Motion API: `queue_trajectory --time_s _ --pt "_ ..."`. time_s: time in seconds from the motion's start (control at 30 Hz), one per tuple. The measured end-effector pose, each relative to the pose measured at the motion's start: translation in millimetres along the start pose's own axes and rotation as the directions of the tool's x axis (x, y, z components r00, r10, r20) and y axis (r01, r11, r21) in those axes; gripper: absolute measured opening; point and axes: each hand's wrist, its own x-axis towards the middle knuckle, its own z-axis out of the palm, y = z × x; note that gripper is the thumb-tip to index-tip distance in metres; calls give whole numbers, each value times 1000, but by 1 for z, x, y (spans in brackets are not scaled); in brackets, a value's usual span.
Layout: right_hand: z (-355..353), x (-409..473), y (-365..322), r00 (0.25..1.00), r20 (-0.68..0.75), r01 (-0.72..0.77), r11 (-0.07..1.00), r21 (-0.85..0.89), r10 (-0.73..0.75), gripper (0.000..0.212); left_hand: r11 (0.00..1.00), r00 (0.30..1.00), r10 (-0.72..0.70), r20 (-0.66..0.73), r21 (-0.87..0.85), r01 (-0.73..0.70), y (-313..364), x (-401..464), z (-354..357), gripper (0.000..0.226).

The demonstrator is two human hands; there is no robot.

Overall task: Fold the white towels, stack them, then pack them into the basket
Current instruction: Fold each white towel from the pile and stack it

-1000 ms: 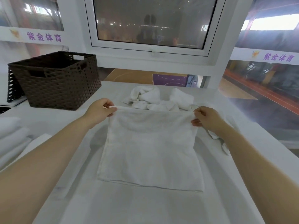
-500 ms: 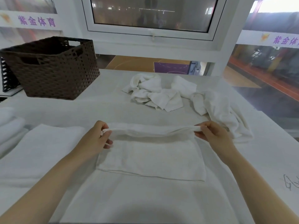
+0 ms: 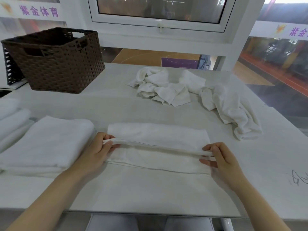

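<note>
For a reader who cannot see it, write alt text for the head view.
Left hand and right hand pinch a folded edge of a white towel on a table; crumpled towels and a brown basket lie beyond.

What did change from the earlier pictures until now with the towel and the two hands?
Both hands, left hand and right hand, kept pinching the towel by its far edge and brought that edge toward the person, folding it in half. The crumpled towels and the basket stayed put.
</note>
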Motion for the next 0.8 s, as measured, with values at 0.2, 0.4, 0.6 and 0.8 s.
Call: queue_trajectory --time_s 0.2,0.4,0.6,0.8 --pt "-13 -8 9 985 125 154 918 -364 -116 16 936 984 126 123 313 -159 -7 -10 -14 33" --pt "-16 -11 11 951 265 270 843 -466 -159 37 871 977 148 152 447 -202 -6 -19 -13 15" --pt "-15 -7 10 938 235 344 768 -540 -255 36 841 960 188 207 471 -266 -3 -17 -15 25" --pt "-19 -11 16 956 256 246 874 -418 -146 48 855 967 207 151 453 -254 -7 -17 -13 15"
